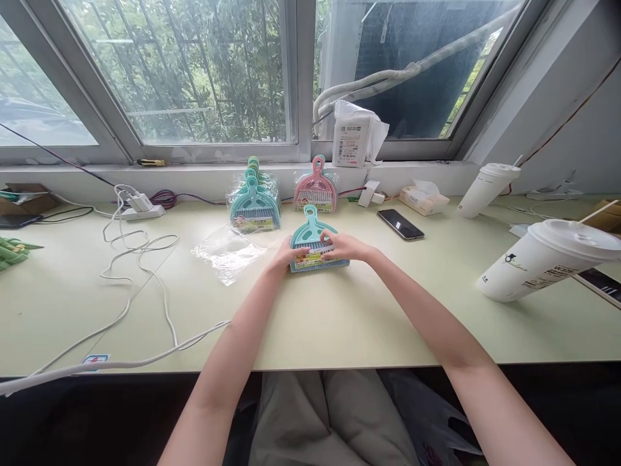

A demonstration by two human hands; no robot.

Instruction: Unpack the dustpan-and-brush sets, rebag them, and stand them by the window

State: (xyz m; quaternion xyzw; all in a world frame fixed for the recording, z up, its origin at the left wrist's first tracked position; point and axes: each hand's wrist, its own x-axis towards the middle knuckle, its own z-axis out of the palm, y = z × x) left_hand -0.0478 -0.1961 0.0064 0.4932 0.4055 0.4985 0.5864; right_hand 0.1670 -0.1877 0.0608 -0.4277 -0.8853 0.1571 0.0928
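Note:
A teal dustpan and brush set [310, 228] with a printed label stands on the table in front of me, its handle pointing up. My left hand [285, 255] grips it by the left edge, thumb across the label. On its right side my right hand [343, 246] holds it, fingers curled over the front. A crumpled clear plastic bag [230, 254] lies just left of my left hand. Behind it are several teal and green dustpan sets [254, 200] in clear wrapping, and a wrapped pink dustpan set [316, 188] stands beside them.
White cables [130, 259] sprawl over the left of the table [359, 323]. At the right are a phone [400, 224], a tissue pack [423, 197], a large lidded cup [543, 259] and a smaller cup [488, 189]. A paper-wrapped package [356, 136] sits on the sill.

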